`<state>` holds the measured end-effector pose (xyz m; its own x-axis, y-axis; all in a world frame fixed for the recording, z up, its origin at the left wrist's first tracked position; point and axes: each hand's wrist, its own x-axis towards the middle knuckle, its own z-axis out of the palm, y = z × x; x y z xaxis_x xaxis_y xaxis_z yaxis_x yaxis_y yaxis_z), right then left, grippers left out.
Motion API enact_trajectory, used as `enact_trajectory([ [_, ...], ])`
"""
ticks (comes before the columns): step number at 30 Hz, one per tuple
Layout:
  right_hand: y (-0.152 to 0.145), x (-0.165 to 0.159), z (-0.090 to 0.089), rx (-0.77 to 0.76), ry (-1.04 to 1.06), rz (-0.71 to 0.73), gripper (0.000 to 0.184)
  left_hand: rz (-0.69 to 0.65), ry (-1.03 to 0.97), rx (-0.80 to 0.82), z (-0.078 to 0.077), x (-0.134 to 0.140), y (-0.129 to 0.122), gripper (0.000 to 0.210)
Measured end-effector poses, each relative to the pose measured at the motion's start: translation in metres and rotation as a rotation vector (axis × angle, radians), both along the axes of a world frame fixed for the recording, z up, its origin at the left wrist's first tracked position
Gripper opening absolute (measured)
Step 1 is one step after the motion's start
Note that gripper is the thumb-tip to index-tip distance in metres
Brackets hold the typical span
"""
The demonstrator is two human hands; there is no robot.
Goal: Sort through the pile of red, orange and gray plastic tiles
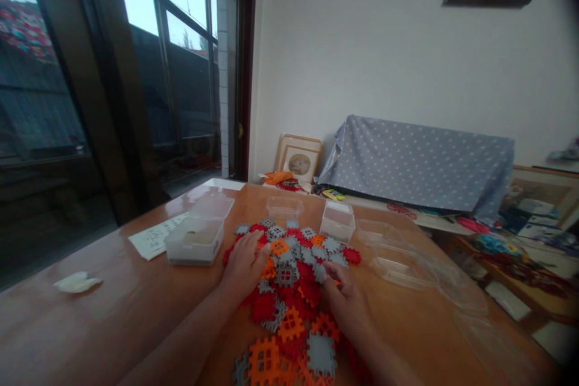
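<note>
A heap of red, orange and grey interlocking plastic tiles with toothed edges [286, 275] spreads down the middle of the table. My left hand [246, 260] rests over the heap's left side, its fingers stretched forward across the tiles and the thumb apart. On the right side of the heap, my right hand [347, 294] has its fingers curled, with thumb and forefinger at the edge of a grey tile [319, 272]. A bit of orange shows by those fingers. Nearer to me lie a large orange window-patterned tile [263, 362] and a plain grey tile [321, 354].
Left of the heap stands an open clear plastic box [195, 244] beside a printed sheet [154, 240] and a crumpled white tissue [78, 282]. A white box [338, 221] and clear trays [402, 264] sit behind and right on the wooden table [149, 304].
</note>
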<state>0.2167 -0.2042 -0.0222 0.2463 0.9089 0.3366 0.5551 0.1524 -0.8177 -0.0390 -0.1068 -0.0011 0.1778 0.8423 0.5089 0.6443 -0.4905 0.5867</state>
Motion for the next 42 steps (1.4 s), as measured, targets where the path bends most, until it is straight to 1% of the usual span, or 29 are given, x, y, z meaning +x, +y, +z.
enact_trajectory([
  [4, -0.014, 0.019, -0.007, -0.01, -0.032, -0.043, 0.042, -0.085, 0.038, 0.013, 0.012, 0.008, -0.015, 0.04],
  [7, -0.02, 0.021, -0.011, -0.035, 0.01, -0.002, 0.042, -0.13, -0.008, -0.016, 0.019, 0.016, -0.023, 0.036],
  [10, -0.021, 0.014, -0.012, -0.092, 0.078, 0.078, 0.045, -0.133, -0.141, -0.077, 0.022, 0.024, -0.022, 0.035],
  [13, -0.016, 0.009, -0.008, -0.091, 0.134, 0.135, 0.046, -0.096, -0.329, -0.174, 0.025, 0.034, -0.022, 0.038],
  [14, -0.013, 0.01, -0.006, -0.076, 0.137, 0.132, 0.045, -0.085, -0.381, -0.201, 0.027, 0.038, -0.024, 0.039],
  [16, -0.008, 0.018, -0.001, -0.038, 0.133, 0.072, 0.046, -0.092, -0.436, -0.224, 0.03, 0.047, -0.035, 0.039],
  [18, -0.005, 0.032, 0.001, -0.015, 0.133, -0.008, 0.046, -0.153, -0.4, -0.219, 0.032, 0.056, -0.05, 0.035],
  [21, -0.004, 0.054, 0.0, -0.024, 0.097, -0.079, 0.045, -0.326, -0.192, -0.203, 0.032, 0.067, -0.07, 0.024],
  [23, -0.003, 0.063, -0.003, -0.05, 0.002, -0.099, 0.043, -0.378, -0.107, -0.186, 0.031, 0.07, -0.072, 0.02],
  [24, -0.003, 0.065, -0.004, -0.062, -0.05, -0.106, 0.042, -0.361, -0.113, -0.184, 0.031, 0.071, -0.068, 0.02],
  [25, -0.002, 0.064, -0.005, -0.073, -0.097, -0.107, 0.041, -0.321, -0.151, -0.193, 0.031, 0.07, -0.063, 0.021],
  [28, 0.007, 0.053, -0.004, -0.089, -0.195, -0.072, 0.037, -0.158, -0.366, -0.272, 0.034, 0.067, -0.046, 0.029],
  [30, 0.016, 0.04, -0.001, -0.089, -0.26, -0.038, 0.035, -0.117, -0.457, -0.284, 0.034, 0.064, -0.04, 0.03],
  [33, 0.032, 0.021, 0.006, -0.091, -0.348, 0.001, 0.033, -0.138, -0.449, -0.208, 0.029, 0.059, -0.043, 0.026],
  [35, 0.043, 0.009, 0.01, -0.099, -0.395, 0.0, 0.031, -0.162, -0.423, -0.188, 0.024, 0.058, -0.048, 0.024],
  [38, 0.054, -0.007, 0.012, -0.118, -0.438, -0.045, 0.029, -0.164, -0.417, -0.19, 0.02, 0.055, -0.05, 0.022],
  [42, 0.06, -0.02, 0.01, -0.137, -0.414, -0.102, 0.027, -0.164, -0.42, -0.179, 0.021, 0.053, -0.048, 0.02],
])
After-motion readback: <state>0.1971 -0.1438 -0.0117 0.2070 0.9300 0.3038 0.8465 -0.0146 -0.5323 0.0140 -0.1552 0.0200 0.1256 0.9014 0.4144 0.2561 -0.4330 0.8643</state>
